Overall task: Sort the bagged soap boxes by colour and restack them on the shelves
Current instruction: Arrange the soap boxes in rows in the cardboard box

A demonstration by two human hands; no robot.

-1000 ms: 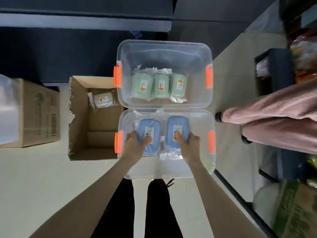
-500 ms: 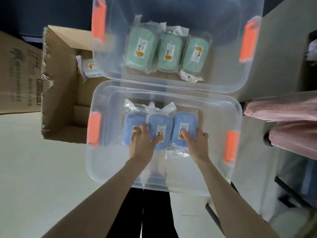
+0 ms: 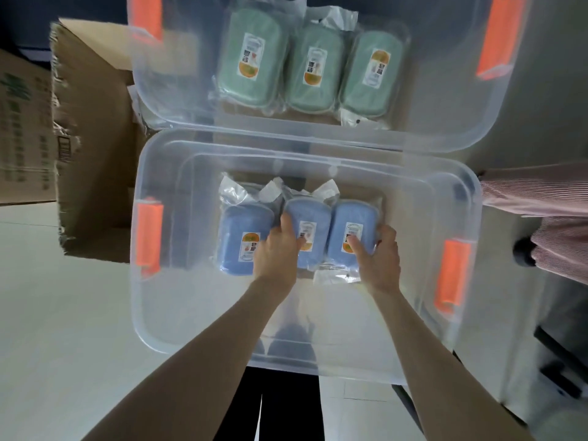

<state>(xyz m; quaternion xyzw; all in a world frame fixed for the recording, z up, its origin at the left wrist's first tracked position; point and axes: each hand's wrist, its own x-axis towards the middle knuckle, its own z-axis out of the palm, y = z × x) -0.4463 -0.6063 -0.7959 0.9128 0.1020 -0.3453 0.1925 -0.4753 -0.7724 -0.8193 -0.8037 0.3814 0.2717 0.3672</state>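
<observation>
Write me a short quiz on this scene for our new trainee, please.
1. How many green soap boxes lie in the far bin?
2. True or false: the left hand is empty.
3. Which blue box does the right hand grip? A left, B middle, C right.
Key: 1. Three. 2. False: it grips the middle blue soap box. 3. C, the right blue soap box.
</observation>
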